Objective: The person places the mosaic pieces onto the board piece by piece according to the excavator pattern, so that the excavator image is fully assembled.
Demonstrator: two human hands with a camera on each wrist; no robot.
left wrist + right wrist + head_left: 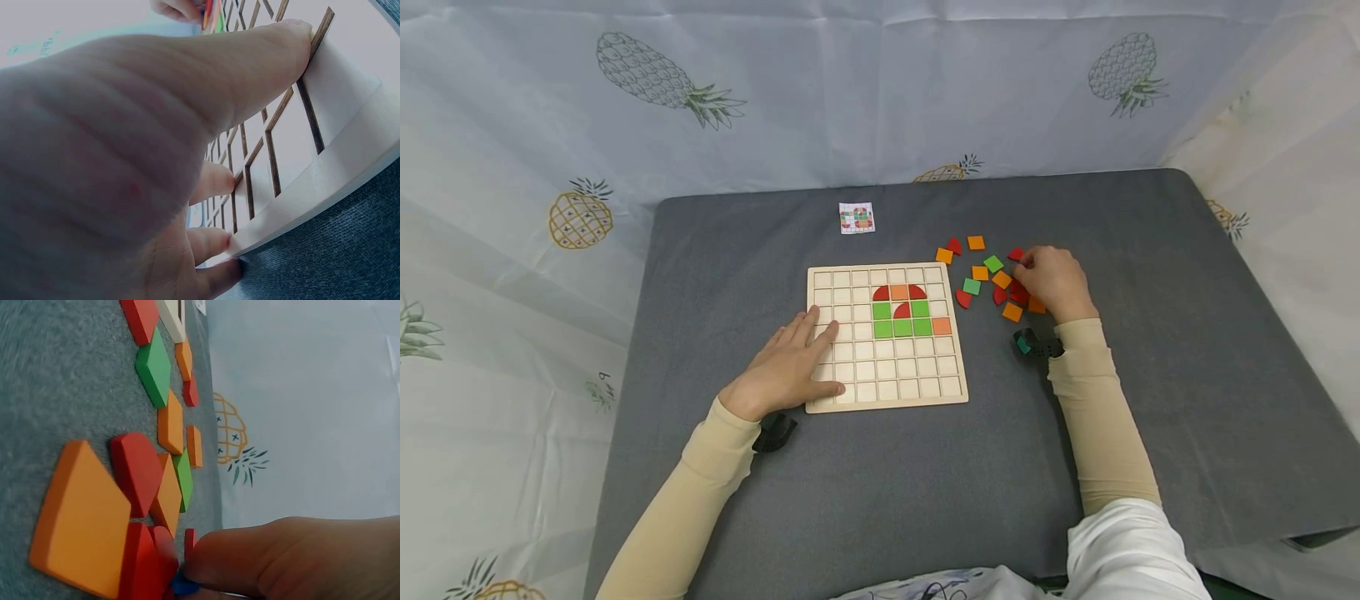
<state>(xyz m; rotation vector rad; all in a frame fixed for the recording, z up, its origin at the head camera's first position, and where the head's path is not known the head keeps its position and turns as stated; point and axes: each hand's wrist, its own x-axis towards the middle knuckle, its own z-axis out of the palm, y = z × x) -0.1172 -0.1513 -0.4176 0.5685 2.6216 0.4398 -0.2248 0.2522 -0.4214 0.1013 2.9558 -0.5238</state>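
My left hand [786, 367] lies with spread fingers on the left side of the pale wooden grid board [865, 367], its thumb reaching over the lower cells. Red quarter-circle tiles [917, 292], green square tiles [902, 327] and orange square tiles [942, 326] sit in cells on the board's upper right. Beyond the right edge, my right hand [1056, 279] is over a scatter of loose tiles. Thumb and fingers pinch what looks like a small blue tile [184, 585], mostly hidden; red tiles [140, 565] lie directly beside the fingertips.
Behind the board lies a small pattern card [856, 218]. Loose orange tiles [976, 242], green tiles [972, 287] and red tiles [963, 298] spread between board and right hand. A grey cloth [1165, 333] covers the table; a patterned curtain [880, 100] hangs behind it.
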